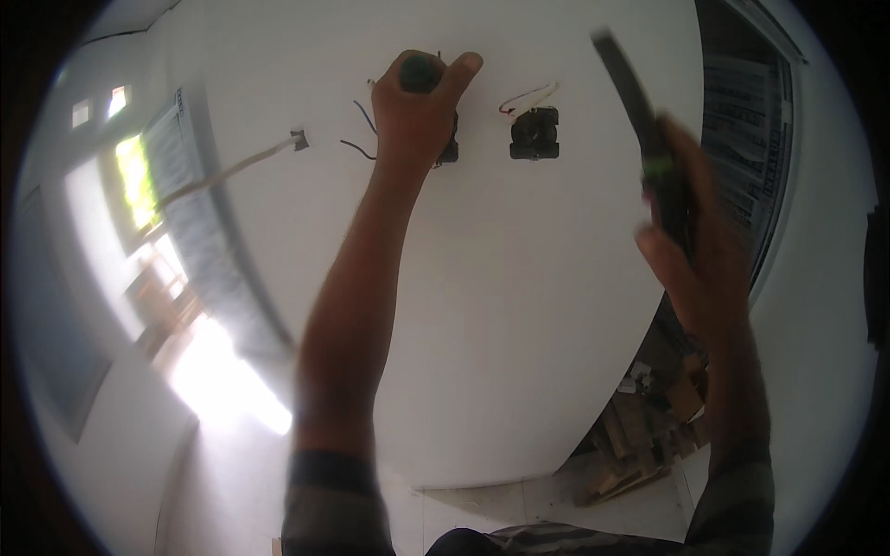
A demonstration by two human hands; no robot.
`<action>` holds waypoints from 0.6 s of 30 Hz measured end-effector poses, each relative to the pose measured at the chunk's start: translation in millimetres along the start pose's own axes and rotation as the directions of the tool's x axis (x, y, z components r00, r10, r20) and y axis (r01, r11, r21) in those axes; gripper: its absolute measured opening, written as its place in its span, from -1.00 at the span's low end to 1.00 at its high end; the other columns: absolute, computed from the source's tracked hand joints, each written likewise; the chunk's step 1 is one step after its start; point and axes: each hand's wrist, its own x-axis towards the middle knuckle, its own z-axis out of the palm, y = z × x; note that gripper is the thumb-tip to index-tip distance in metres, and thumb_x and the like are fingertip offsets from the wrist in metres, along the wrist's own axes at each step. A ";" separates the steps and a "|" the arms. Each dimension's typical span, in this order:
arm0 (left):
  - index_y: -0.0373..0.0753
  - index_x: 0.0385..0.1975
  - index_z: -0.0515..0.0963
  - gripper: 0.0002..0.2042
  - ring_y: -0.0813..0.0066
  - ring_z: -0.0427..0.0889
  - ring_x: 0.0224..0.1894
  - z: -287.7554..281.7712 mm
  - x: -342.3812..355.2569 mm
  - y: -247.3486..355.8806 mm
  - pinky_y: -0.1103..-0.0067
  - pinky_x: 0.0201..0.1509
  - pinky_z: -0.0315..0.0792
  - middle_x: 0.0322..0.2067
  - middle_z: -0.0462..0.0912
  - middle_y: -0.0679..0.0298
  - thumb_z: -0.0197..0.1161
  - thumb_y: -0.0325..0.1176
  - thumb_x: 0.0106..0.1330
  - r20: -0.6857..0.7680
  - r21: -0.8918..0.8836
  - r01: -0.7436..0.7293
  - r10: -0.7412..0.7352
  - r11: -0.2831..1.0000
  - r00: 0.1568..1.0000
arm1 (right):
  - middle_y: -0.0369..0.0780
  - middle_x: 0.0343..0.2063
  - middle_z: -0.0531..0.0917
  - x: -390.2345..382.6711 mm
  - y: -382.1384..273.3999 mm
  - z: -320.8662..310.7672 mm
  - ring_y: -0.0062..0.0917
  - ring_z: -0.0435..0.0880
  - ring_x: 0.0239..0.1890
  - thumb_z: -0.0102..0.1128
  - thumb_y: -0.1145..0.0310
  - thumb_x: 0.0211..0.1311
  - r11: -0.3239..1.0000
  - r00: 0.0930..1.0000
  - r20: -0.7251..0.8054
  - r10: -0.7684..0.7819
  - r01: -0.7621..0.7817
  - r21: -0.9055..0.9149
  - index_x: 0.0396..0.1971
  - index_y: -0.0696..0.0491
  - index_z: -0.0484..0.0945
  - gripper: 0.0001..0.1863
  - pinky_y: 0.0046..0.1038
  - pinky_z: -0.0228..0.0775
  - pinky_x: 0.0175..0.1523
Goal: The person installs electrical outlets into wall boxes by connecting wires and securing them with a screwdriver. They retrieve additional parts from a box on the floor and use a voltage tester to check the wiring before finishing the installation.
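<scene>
My left hand (415, 111) is closed in a fist against the white wall, its thumb stretched to the right. From it shows the round dark green end of a tool handle (421, 74); the rest of that tool is hidden. Behind the fist, a dark electrical wall box (451, 148) is partly covered. Two dark wires (357, 146) stick out left of it. My right hand (691, 241) holds up a long dark tool (640, 107) with a green band, blurred by motion, its kind unclear. Between the hands, another black wall box (535, 135) has thin white and red wires (530, 98) above it.
At left a pale cable (227, 174) runs to a small hole in the wall (298, 140). Bright light comes through an opening (137, 181) farther left. A dark doorway at right shows stacked wood and cartons (640, 417) on the floor. Pale tiles (473, 505) lie below.
</scene>
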 end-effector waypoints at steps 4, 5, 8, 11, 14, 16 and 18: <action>-0.25 -0.52 0.48 -0.63 0.62 0.43 -0.56 14.4 5.3 4.5 0.54 -0.40 0.43 -0.61 0.51 0.38 0.52 -0.14 0.16 0.065 -0.010 -0.007 0.008 1.000 0.998 | -0.21 -0.22 0.63 70.9 2.9 7.1 -0.61 0.60 -0.34 0.25 0.36 0.26 0.886 0.902 0.009 -0.431 0.425 -0.185 0.41 0.09 0.29 -0.30 -0.47 0.51 -0.20; -0.25 -0.52 0.47 -0.63 0.61 0.43 -0.56 14.3 6.6 6.4 0.53 -0.40 0.43 -0.61 0.51 0.37 0.52 -0.15 0.16 0.070 0.017 -0.005 0.004 1.000 0.998 | -0.20 -0.22 0.63 85.0 -2.4 8.2 -0.63 0.60 -0.35 0.25 0.38 0.28 0.862 0.883 0.046 -0.468 0.467 -0.199 0.40 0.10 0.30 -0.32 -0.48 0.51 -0.22; -0.26 -0.49 0.49 -0.65 0.57 0.47 -0.53 12.7 6.4 6.9 0.51 -0.37 0.46 -0.58 0.53 0.36 0.53 -0.18 0.16 0.092 0.002 0.033 -0.033 0.999 0.995 | -0.13 -0.29 0.68 111.3 -18.4 22.5 -0.65 0.55 -0.51 0.28 0.39 0.22 0.856 0.828 -0.216 -0.518 0.503 -0.121 0.29 0.22 0.41 -0.38 -0.51 0.43 -0.40; -0.28 -0.47 0.50 -0.68 0.54 0.51 -0.50 20.6 7.7 -0.2 0.52 -0.32 0.48 -0.54 0.58 0.33 0.52 -0.22 0.17 0.054 0.007 -0.059 0.059 0.998 0.997 | -0.09 -0.35 0.68 118.2 0.7 53.0 -0.53 0.65 -0.41 0.28 0.35 0.19 0.914 0.888 -0.217 -0.405 0.393 -0.099 0.26 0.15 0.45 -0.40 -0.40 0.50 -0.30; -0.30 -0.45 0.51 -0.70 0.54 0.54 -0.46 15.4 8.6 -5.5 0.53 -0.28 0.48 -0.51 0.63 0.32 0.50 -0.25 0.20 0.028 -0.073 -0.156 0.158 0.985 0.987 | -0.01 -0.32 0.73 116.4 16.2 70.9 -0.31 0.77 -0.27 0.29 0.28 0.17 0.955 0.973 0.086 -0.215 0.228 -0.189 0.20 0.04 0.54 -0.45 -0.25 0.60 -0.11; -0.31 -0.42 0.53 -0.74 0.53 0.57 -0.43 12.7 9.6 -7.8 0.52 -0.26 0.49 -0.49 0.65 0.31 0.47 -0.28 0.21 0.056 -0.016 -0.108 0.108 0.994 0.993 | 0.01 -0.26 0.74 123.3 13.9 68.2 -0.25 0.79 -0.21 0.29 0.29 0.16 0.960 0.965 0.025 -0.260 0.261 -0.102 0.22 0.06 0.52 -0.43 -0.23 0.62 -0.05; -0.31 -0.40 0.55 -0.77 0.54 0.60 -0.41 12.6 13.1 -12.3 0.52 -0.25 0.50 -0.47 0.67 0.30 0.44 -0.31 0.23 0.071 -0.019 -0.109 0.110 0.994 0.991 | 0.01 -0.25 0.75 121.4 1.1 63.2 -0.19 0.79 -0.21 0.27 0.30 0.15 0.977 0.980 0.004 -0.199 0.199 -0.076 0.18 0.09 0.55 -0.45 -0.23 0.64 -0.02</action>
